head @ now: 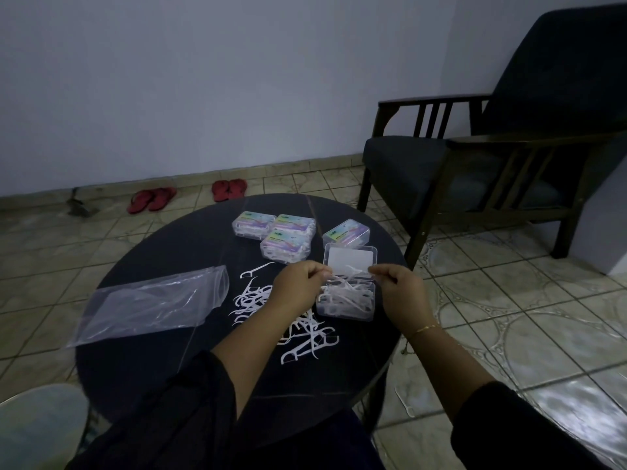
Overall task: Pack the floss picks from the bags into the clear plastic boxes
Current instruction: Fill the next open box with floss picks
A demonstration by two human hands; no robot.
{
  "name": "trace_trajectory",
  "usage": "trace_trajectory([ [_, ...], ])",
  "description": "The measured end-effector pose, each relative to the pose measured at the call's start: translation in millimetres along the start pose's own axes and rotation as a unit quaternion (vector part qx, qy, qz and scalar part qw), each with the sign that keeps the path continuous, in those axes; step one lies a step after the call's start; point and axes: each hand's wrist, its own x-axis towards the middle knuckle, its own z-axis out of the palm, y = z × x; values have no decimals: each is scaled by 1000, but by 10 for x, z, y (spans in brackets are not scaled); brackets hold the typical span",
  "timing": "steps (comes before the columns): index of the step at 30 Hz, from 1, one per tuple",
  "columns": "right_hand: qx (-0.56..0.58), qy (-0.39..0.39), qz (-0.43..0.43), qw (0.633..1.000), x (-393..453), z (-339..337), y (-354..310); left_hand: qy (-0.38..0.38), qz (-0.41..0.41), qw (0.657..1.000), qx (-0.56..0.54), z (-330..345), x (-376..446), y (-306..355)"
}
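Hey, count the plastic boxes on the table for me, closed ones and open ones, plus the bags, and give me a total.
Closed boxes: 4 (first at)
Open boxes: 1
Bags: 1
Total: 6

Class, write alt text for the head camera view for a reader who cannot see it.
Two hands, left hand and right hand, hold floss picks over an open clear box on a dark round table. Loose floss picks lie beside an emptied plastic bag, with four closed boxes behind.
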Motion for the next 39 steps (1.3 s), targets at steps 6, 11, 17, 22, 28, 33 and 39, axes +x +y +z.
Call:
trace_trajectory([
  [6, 86, -19, 35, 996, -6, -36, -17, -3, 14, 1000, 11, -25, -16, 31],
  [11, 78, -36, 18, 996, -14, 17, -46, -11, 39, 999, 25, -2, -22, 89],
  [17, 17, -49, -4, 999, -1, 65, -42, 10, 24, 999, -48, 6, -46, 86],
  [22, 13, -33, 2, 999, -6, 89, -10, 67, 62, 995, 38, 28, -120, 68],
  [28, 23, -19, -23, 999, -7, 68, -17, 41, 135, 972, 186, 37, -240, 23],
  [33, -222, -62, -91, 969, 24, 57, -21, 4, 127, 967, 219, 13, -252, -33],
  [39, -250, -27, -166, 954, -146, 27, -90, 31, 188, 973, 132, -150, -251, -151],
])
